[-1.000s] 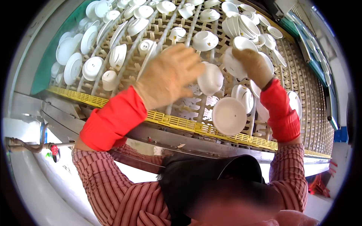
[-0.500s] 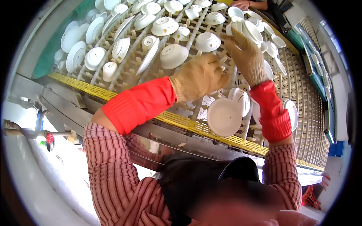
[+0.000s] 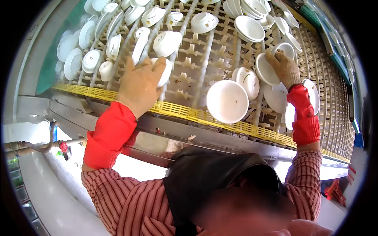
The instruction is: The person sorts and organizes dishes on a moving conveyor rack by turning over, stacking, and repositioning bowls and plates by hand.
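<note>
Left grip curled over white bowl, near-left on belt; right grip at right-hand bowl. Can't tell if either pinches. Likely stiff, slick, chippable: take rims.

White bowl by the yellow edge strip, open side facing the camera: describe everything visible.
The bowl is round, plain white and ceramic-looking, with a smooth rim and a dark speck inside. It sits on the pegged conveyor, mouth toward the camera. Its lower rim overlaps the yellow strip in view; it partly hides the dish behind, contact unclear.
</note>
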Available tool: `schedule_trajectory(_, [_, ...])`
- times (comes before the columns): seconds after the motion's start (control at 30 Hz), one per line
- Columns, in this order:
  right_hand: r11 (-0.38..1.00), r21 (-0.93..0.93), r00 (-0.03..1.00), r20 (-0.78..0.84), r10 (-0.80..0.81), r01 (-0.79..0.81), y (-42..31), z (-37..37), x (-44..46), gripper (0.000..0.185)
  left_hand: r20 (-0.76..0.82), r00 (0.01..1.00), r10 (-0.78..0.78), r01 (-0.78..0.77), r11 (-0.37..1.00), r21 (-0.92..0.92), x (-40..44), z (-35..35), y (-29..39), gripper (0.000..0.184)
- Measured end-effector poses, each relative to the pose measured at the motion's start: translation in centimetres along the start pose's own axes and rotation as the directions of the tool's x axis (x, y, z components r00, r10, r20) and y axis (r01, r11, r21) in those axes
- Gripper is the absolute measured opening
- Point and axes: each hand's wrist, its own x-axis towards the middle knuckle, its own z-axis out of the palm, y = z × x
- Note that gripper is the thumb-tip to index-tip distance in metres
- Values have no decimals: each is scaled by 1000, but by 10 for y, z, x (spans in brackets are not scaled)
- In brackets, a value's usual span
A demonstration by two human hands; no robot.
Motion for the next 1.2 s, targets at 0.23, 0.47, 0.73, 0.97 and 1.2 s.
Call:
schedule_trajectory(0.23, [972,-235,996,-76,-41,22,39,18,45,55,46,990,-135,141,969,-204,1,-4,15,62])
schedule_trajectory(0.47, [996,81,996,-83,40,-33,27,12,50,59,-297,890,345,-447,786,-427,49,-21,81,44])
schedule_trajectory(0.73, [837,296,884,-248,-397,460,-91,-50,9,38,-152,859,489,-480,668,-568,62,-12,114,24])
schedule_trajectory(0.97, [748,529,911,-322,-259,400,-96,-7,4,38,98,988,-119,149,576,-804,33,-26,61,32])
schedule_trajectory(1.2, [892,-145,878,-167,-449,429,-81,10,50,51,113,895,-431,427,755,-497,48,14,31,37])
